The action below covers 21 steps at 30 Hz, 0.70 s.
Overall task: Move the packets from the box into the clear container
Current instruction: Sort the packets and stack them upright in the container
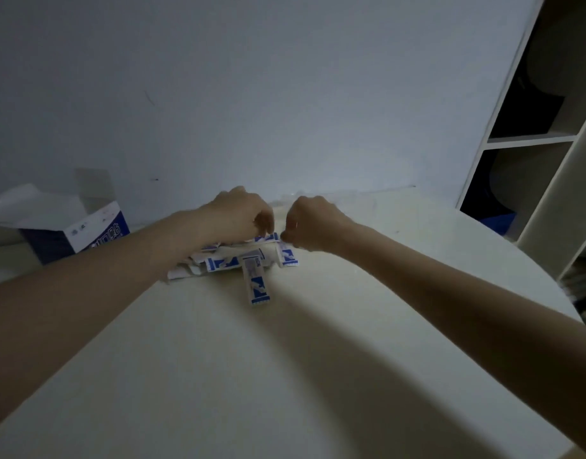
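1. Box (86, 231): blue and white carton, far left of the counter (285, 376), open at the top, with white paper or tissue (26, 207) beside or behind it. Its inside is not visible, so whether any packets remain in it cannot be told.

2. Left hand (233, 213): over the left part of the heap, fingers (263, 223) curled downward onto the top packets. It appears to pinch or gather them; a firm grip cannot be confirmed.

3. Packets (232, 260): small flat white sachets with blue print, lying loose in an overlapping heap on the counter between the two hands. One long sachet (256, 279) points toward the camera. Judged light, thin, pliable and rather slippery; likely to slide over one another. Best taken by pinching across the flat faces, or gathered several at a time.

4. Right hand (313, 223): just right of the heap, curled into a near fist. The fingertips seem to nip a packet edge; uncertain.

5. Clear container (318, 197): only faint transparent edges show behind the hands, against the wall. Its shape and contents are hard to make out in the dim light.

6. Shelf unit (533, 137): far right, cut off by the frame; dark contents indistinct.
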Tool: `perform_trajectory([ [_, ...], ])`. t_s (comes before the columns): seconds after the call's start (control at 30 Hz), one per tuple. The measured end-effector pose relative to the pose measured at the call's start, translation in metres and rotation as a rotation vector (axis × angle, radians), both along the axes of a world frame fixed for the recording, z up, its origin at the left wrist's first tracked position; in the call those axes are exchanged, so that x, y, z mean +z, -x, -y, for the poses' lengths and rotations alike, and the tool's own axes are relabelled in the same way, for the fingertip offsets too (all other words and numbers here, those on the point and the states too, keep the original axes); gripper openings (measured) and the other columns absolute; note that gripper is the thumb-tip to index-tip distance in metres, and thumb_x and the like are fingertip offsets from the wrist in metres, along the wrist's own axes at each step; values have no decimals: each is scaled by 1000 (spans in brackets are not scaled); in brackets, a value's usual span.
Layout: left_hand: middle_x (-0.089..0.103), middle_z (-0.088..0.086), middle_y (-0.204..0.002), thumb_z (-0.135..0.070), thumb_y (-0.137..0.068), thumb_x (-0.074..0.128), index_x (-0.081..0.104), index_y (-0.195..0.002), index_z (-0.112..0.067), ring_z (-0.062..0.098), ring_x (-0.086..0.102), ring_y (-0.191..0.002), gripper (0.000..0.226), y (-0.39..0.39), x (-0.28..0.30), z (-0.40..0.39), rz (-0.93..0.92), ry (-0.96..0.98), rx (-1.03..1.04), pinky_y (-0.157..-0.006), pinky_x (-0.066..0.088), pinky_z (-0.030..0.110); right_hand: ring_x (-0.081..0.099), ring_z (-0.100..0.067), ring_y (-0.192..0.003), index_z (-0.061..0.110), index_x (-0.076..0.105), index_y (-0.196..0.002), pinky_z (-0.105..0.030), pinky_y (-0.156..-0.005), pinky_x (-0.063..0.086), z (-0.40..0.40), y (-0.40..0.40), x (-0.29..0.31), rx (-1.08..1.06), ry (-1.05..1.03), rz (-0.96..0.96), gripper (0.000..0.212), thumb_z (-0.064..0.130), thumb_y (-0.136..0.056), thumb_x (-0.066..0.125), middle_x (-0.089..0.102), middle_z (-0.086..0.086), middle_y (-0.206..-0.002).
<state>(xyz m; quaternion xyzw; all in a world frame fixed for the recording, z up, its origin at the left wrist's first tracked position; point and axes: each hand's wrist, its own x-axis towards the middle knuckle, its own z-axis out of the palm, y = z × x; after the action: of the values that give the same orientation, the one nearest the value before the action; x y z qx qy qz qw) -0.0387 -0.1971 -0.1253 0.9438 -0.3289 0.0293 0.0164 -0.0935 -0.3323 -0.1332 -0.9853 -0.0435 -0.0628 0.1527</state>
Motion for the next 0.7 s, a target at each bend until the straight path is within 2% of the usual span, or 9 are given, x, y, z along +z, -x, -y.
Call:
perform_trajectory([
  [0.1,58,-5,-117,-12,-89,52,57,-123,-28,18,43,-117,37,6,-14,-28,-179,-118,-140,-97,35,29,60,-32,-94,2,59,-107,-31,-70,43,-14,4,-26,23,124,-17,25,17,-88,56,63,-18,-107],
  [0.2,51,-4,-132,-14,-86,58,53,-128,-23,18,42,-124,43,5,-28,-38,-213,-217,-213,-107,28,31,59,-34,-103,6,57,-114,-35,-76,46,-21,6,-42,39,180,-11,28,22,-92,49,61,-16,-114],
  [0.27,52,-2,-128,-19,-85,60,57,-122,-24,21,43,-122,38,4,-36,-38,-145,-203,-199,-105,30,30,60,-33,-101,6,61,-111,-34,-71,44,-23,7,-47,35,197,9,27,19,-94,45,63,-16,-110],
  [0.37,52,7,-120,-24,-86,62,59,-115,-15,24,46,-114,31,7,-39,-39,-87,-153,-143,-97,39,34,61,-34,-92,3,63,-102,-30,-65,39,-21,10,-48,37,221,20,23,15,-91,47,63,-17,-98],
  [0.43,50,5,-120,-23,-85,62,58,-115,-16,21,45,-114,31,10,-40,-40,-90,-117,-116,-94,41,32,61,-33,-83,3,66,-95,-28,-64,42,-17,17,-44,69,216,10,22,17,-88,52,63,-16,-89],
  [0.5,49,2,-120,-20,-84,63,58,-115,-22,19,46,-115,31,14,-40,-41,-101,-76,-93,-94,43,33,64,-30,-82,7,69,-99,-29,-68,50,-14,25,-36,120,142,-11,20,17,-87,55,68,-13,-97],
  [0.57,49,1,-120,-20,-85,62,58,-115,-22,19,49,-112,31,18,-38,-42,-114,-68,-69,-93,44,34,66,-24,-75,12,68,-103,-26,-70,52,-10,28,-25,162,60,-28,21,10,-88,53,68,-9,-103],
  [0.6,49,0,-120,-19,-85,61,58,-115,-22,19,50,-111,31,19,-38,-42,-119,-74,-61,-93,45,34,65,-22,-79,14,67,-107,-25,-74,51,-7,27,-21,189,74,-31,25,7,-89,52,67,-7,-108],
  [0.7,49,-1,-113,-21,-85,61,59,-112,-22,20,53,-107,28,22,-39,-44,-126,-98,-73,-92,46,35,54,-18,-110,23,53,-128,-22,-84,38,-1,22,-17,325,316,-128,44,3,-89,51,56,-2,-129],
])
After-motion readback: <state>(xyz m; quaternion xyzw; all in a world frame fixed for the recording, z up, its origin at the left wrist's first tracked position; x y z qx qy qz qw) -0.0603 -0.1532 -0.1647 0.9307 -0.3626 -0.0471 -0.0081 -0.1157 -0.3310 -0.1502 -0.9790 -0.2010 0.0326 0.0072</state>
